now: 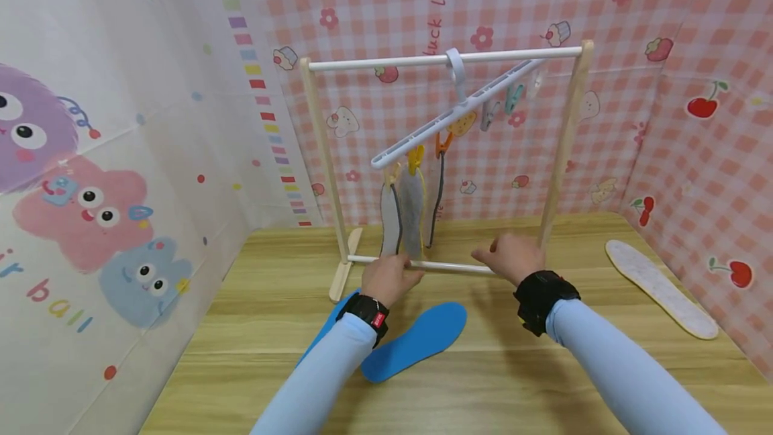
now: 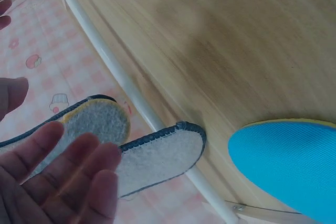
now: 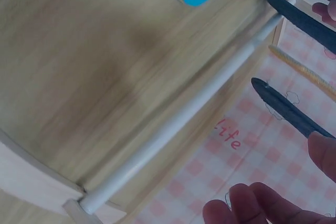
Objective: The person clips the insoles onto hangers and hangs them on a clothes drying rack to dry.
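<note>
Three insoles hang by clips from the left half of a tilted white hanger (image 1: pixel 459 113): a dark-edged one (image 1: pixel 391 219), a grey one with yellow edging (image 1: pixel 412 210) and another dark-edged one (image 1: pixel 436 200). My left hand (image 1: pixel 388 279) is at the lower end of the front insole; in the left wrist view that hand (image 2: pixel 63 177) has its fingers loosely bent beside the insole (image 2: pixel 163 158), with no grip visible. My right hand (image 1: pixel 513 257) is right of the insoles, near the rack's lower bar; in the right wrist view it (image 3: pixel 273 203) holds nothing, fingers relaxed.
The wooden rack (image 1: pixel 320 153) carries the hanger on its white top bar (image 1: pixel 386 63). Spare clips (image 1: pixel 514 98) hang on the hanger's right half. Two blue insoles lie on the table, one (image 1: pixel 417 342) between my arms. A pale insole (image 1: pixel 661 289) lies at the right.
</note>
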Available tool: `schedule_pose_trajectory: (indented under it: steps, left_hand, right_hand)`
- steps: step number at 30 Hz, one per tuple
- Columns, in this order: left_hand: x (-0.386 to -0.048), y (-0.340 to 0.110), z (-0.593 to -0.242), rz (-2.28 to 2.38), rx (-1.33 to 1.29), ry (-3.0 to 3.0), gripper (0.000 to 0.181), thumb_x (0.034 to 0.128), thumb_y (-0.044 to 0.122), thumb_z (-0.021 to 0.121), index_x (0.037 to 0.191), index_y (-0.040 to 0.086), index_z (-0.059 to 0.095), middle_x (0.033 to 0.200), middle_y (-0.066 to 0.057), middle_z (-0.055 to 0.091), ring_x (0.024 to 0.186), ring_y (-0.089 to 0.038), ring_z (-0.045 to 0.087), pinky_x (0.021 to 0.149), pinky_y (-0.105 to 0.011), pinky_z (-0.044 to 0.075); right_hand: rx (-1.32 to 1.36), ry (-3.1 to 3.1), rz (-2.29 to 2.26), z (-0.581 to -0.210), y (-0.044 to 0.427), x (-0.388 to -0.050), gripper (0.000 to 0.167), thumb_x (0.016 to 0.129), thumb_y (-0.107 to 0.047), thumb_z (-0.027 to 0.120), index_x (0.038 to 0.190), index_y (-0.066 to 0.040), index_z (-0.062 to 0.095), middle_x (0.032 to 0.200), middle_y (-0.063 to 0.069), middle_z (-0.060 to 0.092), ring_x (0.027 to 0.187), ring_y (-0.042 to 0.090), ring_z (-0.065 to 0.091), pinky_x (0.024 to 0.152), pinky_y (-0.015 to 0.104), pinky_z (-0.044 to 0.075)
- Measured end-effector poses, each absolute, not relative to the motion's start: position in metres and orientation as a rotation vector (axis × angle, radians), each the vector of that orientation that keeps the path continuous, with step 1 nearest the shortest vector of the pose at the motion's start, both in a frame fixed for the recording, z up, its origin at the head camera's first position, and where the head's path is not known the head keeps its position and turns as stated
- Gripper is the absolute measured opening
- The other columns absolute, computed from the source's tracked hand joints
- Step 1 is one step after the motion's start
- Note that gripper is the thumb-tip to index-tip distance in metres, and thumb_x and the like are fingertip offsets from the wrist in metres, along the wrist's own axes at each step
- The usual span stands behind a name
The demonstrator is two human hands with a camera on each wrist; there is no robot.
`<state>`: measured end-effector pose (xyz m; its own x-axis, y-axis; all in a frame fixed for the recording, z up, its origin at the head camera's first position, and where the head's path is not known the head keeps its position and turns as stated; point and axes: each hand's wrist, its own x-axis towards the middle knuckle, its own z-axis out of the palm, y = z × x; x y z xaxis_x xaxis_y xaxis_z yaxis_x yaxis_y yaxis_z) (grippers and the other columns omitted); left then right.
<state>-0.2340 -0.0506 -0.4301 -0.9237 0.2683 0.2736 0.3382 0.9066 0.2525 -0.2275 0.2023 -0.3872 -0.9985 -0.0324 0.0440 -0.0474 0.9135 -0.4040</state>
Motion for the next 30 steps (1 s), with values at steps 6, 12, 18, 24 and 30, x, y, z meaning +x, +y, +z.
schedule_pose_trajectory:
  steps: [6,12,18,24,30]
  left_hand:
    - [-0.226,-0.05,-0.43,-0.344,-0.427,-2.957,0.043,0.0865,0.048,0.073,0.112,0.013,0.075,0.094,-0.006,0.073,0.074,-0.024,0.068,0.057,-0.036,0.05]
    - [-0.216,-0.051,-0.431,-0.327,-0.441,-2.97,0.039,0.0841,0.044,0.076,0.104,0.011,0.075,0.087,-0.007,0.071,0.07,-0.025,0.066,0.057,-0.039,0.051]
    - [-0.212,-0.055,-0.435,-0.305,-0.431,-2.994,0.033,0.0819,0.042,0.078,0.089,0.011,0.073,0.077,-0.005,0.066,0.066,-0.022,0.063,0.055,-0.038,0.049]
    - [-0.212,-0.061,-0.439,-0.299,-0.419,-3.018,0.032,0.08,0.042,0.079,0.081,0.012,0.067,0.073,-0.005,0.062,0.064,-0.023,0.061,0.053,-0.038,0.048]
    - [-0.211,-0.067,-0.442,-0.309,-0.387,-3.024,0.035,0.0801,0.039,0.079,0.097,0.009,0.071,0.083,-0.009,0.067,0.069,-0.027,0.064,0.056,-0.04,0.049]
  right_hand:
    - [0.063,-3.082,0.656,-0.396,0.199,-0.22,0.055,0.091,-0.049,0.066,0.111,0.002,0.072,0.104,0.019,0.071,0.089,0.035,0.067,0.074,0.052,0.052]
    - [0.097,-3.136,0.571,-0.404,0.196,-0.21,0.055,0.09,-0.046,0.067,0.114,0.004,0.07,0.105,0.02,0.07,0.084,0.033,0.067,0.073,0.051,0.052]
    - [0.132,-3.171,0.559,-0.412,0.19,-0.198,0.052,0.089,-0.042,0.07,0.115,0.003,0.07,0.105,0.02,0.07,0.082,0.031,0.066,0.067,0.047,0.052]
    - [0.12,-3.198,0.538,-0.418,0.186,-0.183,0.05,0.087,-0.042,0.072,0.114,0.001,0.071,0.107,0.019,0.07,0.085,0.032,0.066,0.062,0.047,0.051]
    - [0.129,-3.217,0.548,-0.421,0.186,-0.171,0.049,0.084,-0.04,0.076,0.11,0.001,0.072,0.103,0.017,0.071,0.081,0.029,0.065,0.059,0.045,0.05]
